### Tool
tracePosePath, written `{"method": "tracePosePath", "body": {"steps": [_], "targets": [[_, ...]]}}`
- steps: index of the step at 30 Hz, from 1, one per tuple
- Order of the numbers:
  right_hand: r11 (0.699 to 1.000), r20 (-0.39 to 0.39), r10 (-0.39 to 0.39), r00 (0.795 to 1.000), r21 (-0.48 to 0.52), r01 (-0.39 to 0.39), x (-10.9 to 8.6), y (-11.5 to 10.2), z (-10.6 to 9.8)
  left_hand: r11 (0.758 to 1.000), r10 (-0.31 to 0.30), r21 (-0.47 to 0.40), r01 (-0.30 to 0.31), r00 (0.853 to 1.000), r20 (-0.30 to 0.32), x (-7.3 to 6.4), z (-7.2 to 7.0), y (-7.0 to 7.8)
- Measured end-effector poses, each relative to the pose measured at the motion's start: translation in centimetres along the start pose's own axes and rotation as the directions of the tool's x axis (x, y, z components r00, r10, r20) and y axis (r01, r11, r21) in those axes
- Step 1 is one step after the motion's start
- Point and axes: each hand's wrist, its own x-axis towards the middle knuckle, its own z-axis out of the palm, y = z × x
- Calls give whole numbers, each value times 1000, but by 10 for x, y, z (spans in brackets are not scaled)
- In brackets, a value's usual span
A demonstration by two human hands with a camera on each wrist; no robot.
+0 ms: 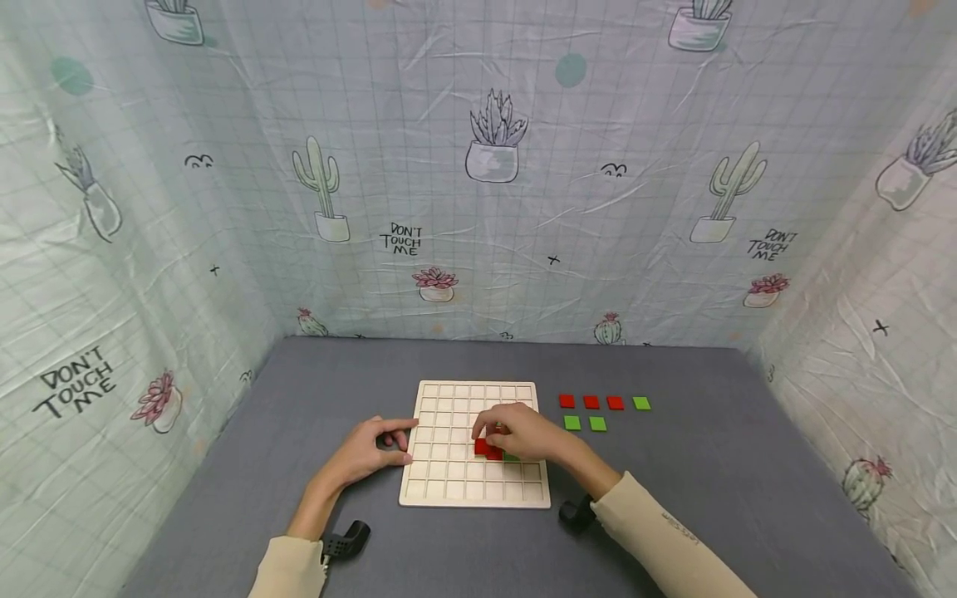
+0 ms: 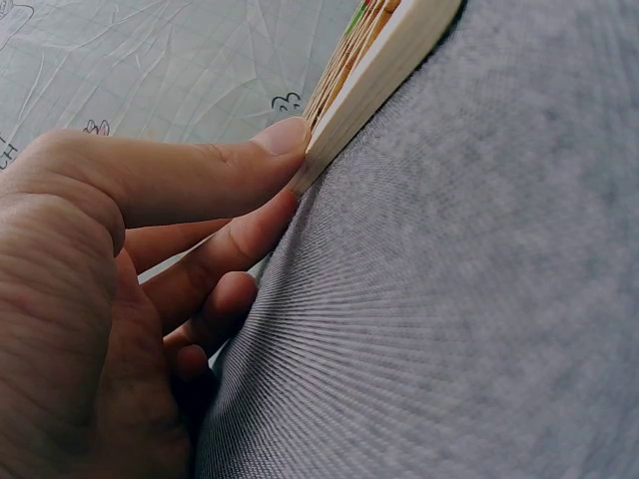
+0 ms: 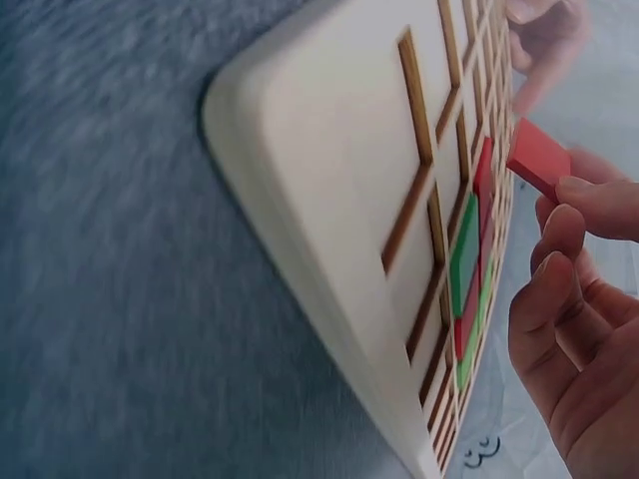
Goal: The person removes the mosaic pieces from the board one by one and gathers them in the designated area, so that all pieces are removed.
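Observation:
A square wooden grid board [image 1: 449, 490] lies on the grey table. Its left edge meets the thumb and index fingertip of my left hand [image 1: 368, 453], set apart along that edge; the other fingers bend loosely below in the left wrist view. Over the board's middle, my right hand [image 1: 523, 432] pinches a red square tile [image 3: 539, 158] between thumb and fingertips, tilted above the grid. Below it sit red tiles [image 3: 485, 190] and green tiles [image 3: 464, 254] in the grid's cells, partly hidden by the right hand in the head view.
Right of the board lie loose red tiles [image 1: 591, 402] in a row with a green tile [image 1: 641, 403], and two more green tiles [image 1: 585, 423] nearer. A printed cloth [image 1: 493, 216] hangs behind and at both sides of the table [image 1: 673, 498]. Both wrists wear black devices [image 1: 347, 540].

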Motion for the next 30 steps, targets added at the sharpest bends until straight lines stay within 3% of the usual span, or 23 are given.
{"method": "tracePosePath", "body": {"steps": [8, 18, 30], "targets": [[998, -20, -3, 1000, 57, 4, -19, 10, -14, 1000, 22, -4, -22, 1000, -4, -2, 0, -3], [991, -38, 80, 996, 113, -75, -46, 32, -32, 1000, -11, 19, 11, 1000, -5, 0, 0, -4], [988, -128, 148, 981, 74, -139, -85, 62, -55, 1000, -19, 21, 18, 1000, 6, 1, -1, -2]]}}
